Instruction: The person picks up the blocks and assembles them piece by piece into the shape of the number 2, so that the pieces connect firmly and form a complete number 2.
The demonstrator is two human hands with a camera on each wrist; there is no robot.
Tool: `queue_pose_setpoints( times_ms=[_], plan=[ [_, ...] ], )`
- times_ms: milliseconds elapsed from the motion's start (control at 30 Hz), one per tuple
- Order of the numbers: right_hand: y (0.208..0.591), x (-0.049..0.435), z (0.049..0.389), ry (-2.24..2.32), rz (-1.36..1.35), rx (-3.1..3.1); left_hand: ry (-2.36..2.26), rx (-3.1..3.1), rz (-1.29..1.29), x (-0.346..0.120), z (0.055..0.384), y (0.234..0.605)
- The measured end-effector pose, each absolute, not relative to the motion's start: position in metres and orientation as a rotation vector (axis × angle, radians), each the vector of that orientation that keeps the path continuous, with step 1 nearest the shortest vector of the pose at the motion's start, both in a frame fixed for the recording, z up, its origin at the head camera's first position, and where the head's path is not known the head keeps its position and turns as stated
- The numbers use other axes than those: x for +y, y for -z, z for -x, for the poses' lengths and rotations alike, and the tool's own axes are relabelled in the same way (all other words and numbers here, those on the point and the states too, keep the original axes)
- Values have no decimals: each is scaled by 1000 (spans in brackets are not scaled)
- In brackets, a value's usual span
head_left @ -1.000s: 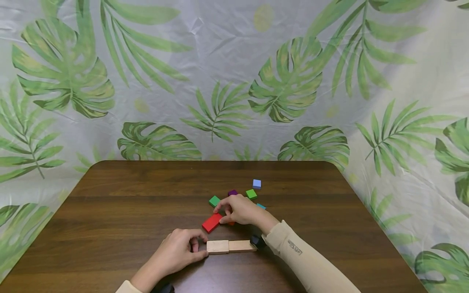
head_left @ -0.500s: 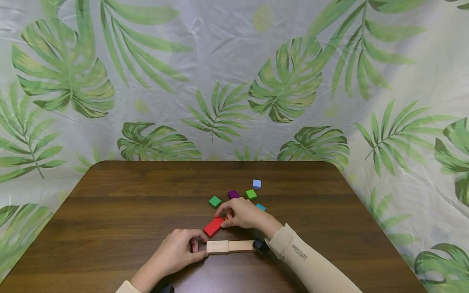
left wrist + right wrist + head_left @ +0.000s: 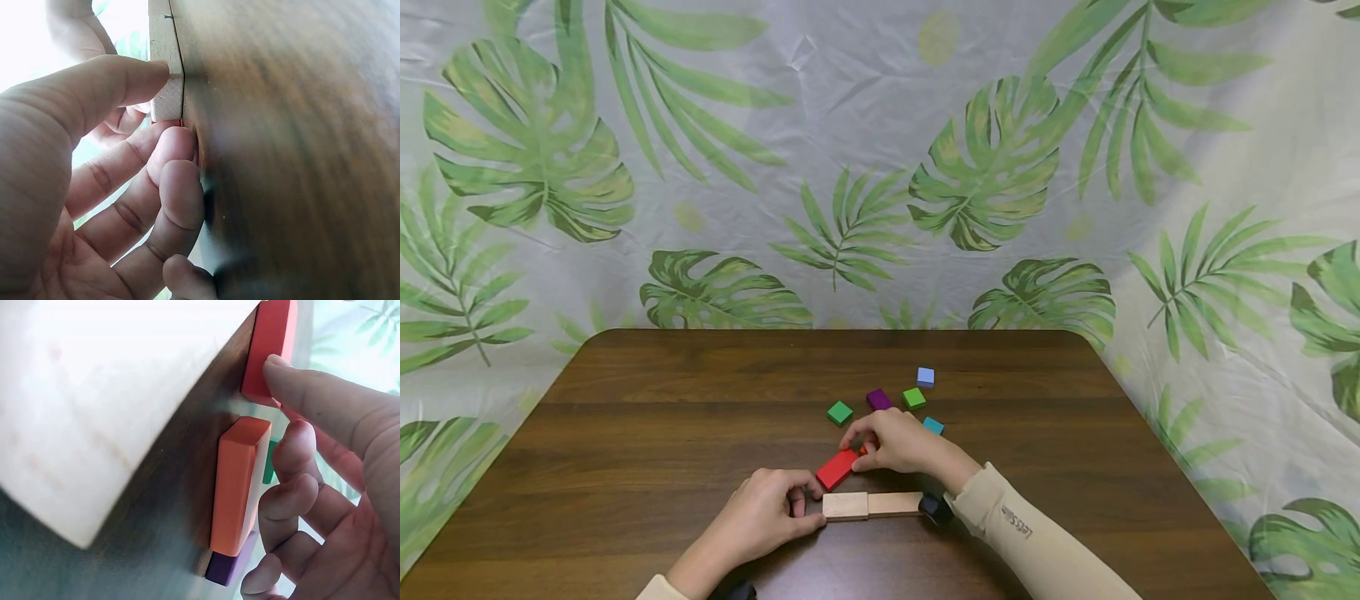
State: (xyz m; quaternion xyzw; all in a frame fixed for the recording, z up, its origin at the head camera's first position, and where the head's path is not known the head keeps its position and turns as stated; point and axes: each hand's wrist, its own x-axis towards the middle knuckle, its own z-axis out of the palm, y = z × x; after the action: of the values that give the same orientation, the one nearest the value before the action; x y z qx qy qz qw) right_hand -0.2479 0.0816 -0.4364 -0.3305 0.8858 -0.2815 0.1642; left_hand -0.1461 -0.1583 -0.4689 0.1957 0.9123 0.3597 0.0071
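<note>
Two pale wooden blocks [image 3: 871,505] lie end to end near the table's front edge. My left hand [image 3: 808,508] pinches the left block's end [image 3: 165,69] between thumb and fingers. Just behind them a red block [image 3: 837,468] lies at a slant. My right hand [image 3: 853,446] holds its far end, with the thumb [image 3: 281,372] against the red block [image 3: 270,344]. An orange block [image 3: 237,487] lies under the curled right fingers, mostly hidden in the head view.
Small coloured blocks lie behind the right hand: green [image 3: 839,412], purple [image 3: 878,399], light green [image 3: 913,397], pale blue [image 3: 926,377] and teal [image 3: 933,426]. The brown table [image 3: 662,417] has rounded far corners. A leaf-print cloth [image 3: 850,167] hangs behind it.
My right hand has drawn the red block a little nearer to the wooden blocks, uncovering the purple block. The left hand and the wooden blocks have stayed put.
</note>
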Motion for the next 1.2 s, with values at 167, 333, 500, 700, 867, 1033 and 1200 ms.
queue_pose_setpoints(
  times_ms=[167,333,500,700,867,1033,1200],
  plan=[
    [438,81,246,800,953,2524,-1124,2857,-617,-158,146,469],
    [439,81,245,790,962,2530,-1123,2864,-623,-158,146,469],
    [439,81,244,783,972,2532,-1123,2864,-621,-159,145,470],
    [438,80,243,781,966,2534,-1116,2865,-619,-158,145,470],
    [438,80,243,780,986,2536,-1117,2861,-617,-159,145,470],
    [439,79,242,772,1000,2541,-1122,2856,-622,-159,145,470],
    [438,79,242,760,1006,2551,-1119,2856,-623,-159,146,470]
  ],
)
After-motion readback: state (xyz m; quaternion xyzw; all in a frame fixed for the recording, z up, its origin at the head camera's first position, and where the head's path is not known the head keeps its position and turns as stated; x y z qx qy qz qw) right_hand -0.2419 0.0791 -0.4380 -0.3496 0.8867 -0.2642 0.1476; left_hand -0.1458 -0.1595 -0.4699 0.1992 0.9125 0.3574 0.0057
